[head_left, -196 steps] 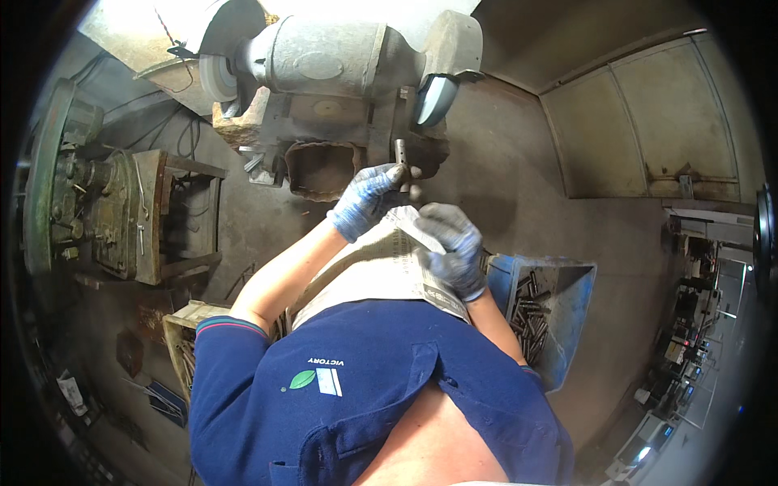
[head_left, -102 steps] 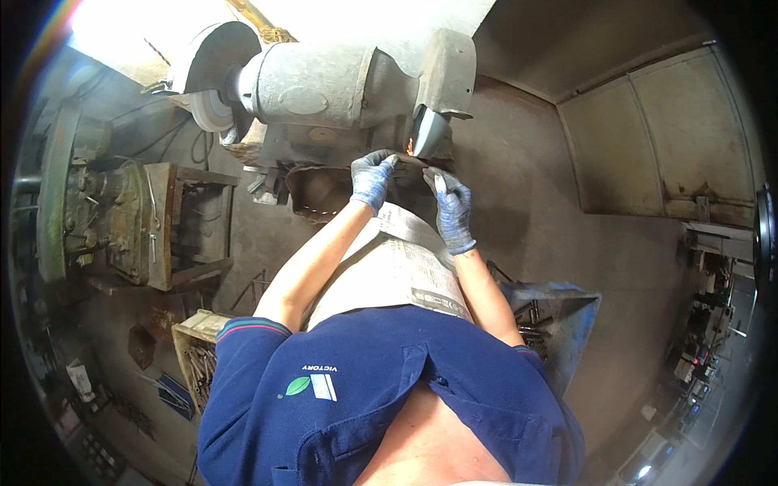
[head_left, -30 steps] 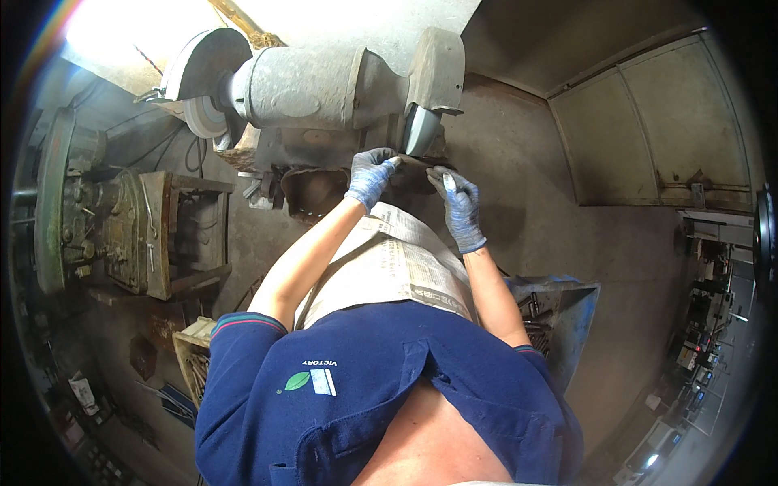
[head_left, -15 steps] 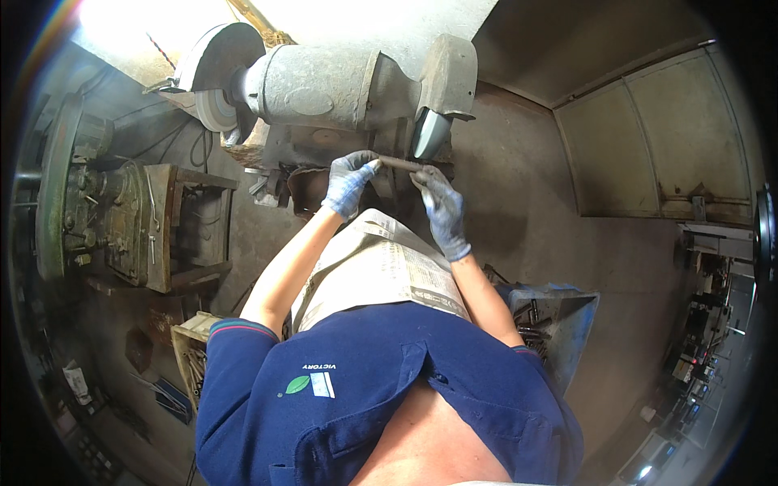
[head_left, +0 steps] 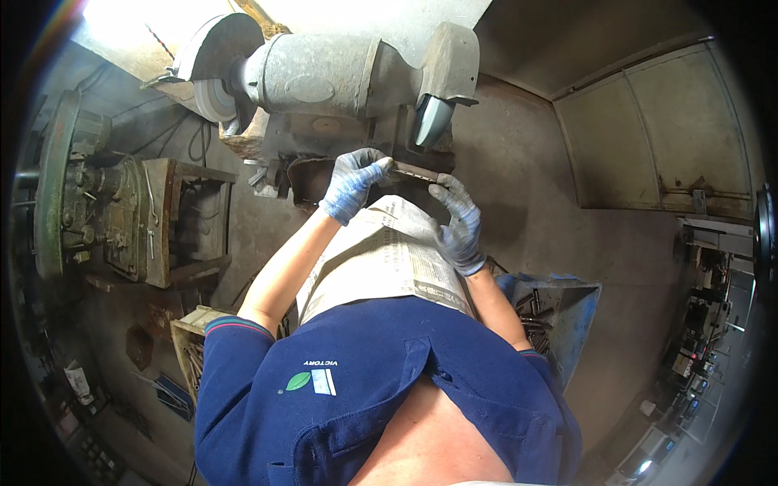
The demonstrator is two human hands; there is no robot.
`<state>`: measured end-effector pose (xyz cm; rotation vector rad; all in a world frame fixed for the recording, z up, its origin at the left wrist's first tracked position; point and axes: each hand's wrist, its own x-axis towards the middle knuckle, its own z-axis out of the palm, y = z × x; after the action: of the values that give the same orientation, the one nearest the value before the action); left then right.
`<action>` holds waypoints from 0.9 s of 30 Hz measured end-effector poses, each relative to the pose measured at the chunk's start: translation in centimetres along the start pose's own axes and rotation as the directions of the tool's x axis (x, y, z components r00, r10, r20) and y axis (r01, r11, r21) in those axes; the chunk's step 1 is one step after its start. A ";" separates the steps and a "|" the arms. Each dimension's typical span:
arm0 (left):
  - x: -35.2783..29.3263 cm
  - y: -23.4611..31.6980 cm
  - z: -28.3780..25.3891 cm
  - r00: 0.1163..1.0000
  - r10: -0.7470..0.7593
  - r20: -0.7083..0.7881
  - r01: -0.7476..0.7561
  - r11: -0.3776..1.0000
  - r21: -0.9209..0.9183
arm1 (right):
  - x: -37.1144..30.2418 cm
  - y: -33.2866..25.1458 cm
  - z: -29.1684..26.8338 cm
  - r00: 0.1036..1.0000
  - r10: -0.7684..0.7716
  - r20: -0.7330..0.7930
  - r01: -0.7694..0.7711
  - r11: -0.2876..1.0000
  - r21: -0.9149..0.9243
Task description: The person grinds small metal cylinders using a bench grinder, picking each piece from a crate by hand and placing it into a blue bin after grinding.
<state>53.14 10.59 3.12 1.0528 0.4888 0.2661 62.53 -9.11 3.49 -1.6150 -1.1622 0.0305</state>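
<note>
A short, narrow dark metal bar (head_left: 416, 172) spans the gap between my two gloved hands, just below the bench grinder (head_left: 312, 77). Small light marks run in a row along its side. My left hand (head_left: 353, 186) is closed round the bar's left end. At the other end, the fingertips of my right hand (head_left: 459, 223) pinch the bar, with the palm lower down. Above the right hand is the grinder's right wheel (head_left: 434, 121), apart from the bar. Its left wheel (head_left: 214, 100) sits under a guard.
Newspaper (head_left: 381, 267) covers my lap. A blue bin (head_left: 579, 312) of metal pieces stands at my right, a pale crate (head_left: 185, 340) at my left. Farther left is a green machine (head_left: 113, 211) beside a metal stand (head_left: 203, 178). Tall panels (head_left: 648, 138) line the right.
The bar has turned, so its side with the light marks now shows. My right hand has shifted down and right, its fingers now at the bar's end. The left hand keeps its hold.
</note>
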 end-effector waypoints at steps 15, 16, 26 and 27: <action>2.1 -3.1 0.0 0.999 0.043 0.024 -0.043 0.999 0.010 | -0.7 2.2 0.6 0.991 0.109 -0.083 -0.103 0.993 0.065; 2.3 -3.5 0.1 0.998 0.070 -0.001 -0.070 0.996 0.051 | -0.8 2.9 0.8 0.985 0.142 -0.101 -0.128 0.983 0.135; 6.0 -6.4 2.1 0.990 0.067 -0.121 -0.054 0.993 0.108 | -0.7 7.4 0.0 0.927 0.366 -0.083 -0.338 0.911 0.236; 6.4 -6.7 2.1 0.993 0.035 -0.114 -0.028 0.998 0.061 | -0.4 7.7 0.4 0.892 0.412 -0.186 -0.347 0.887 0.304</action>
<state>59.58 8.54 -3.55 1.1075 0.5871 0.3436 67.14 -8.59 -2.69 -1.5352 -0.6056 0.2263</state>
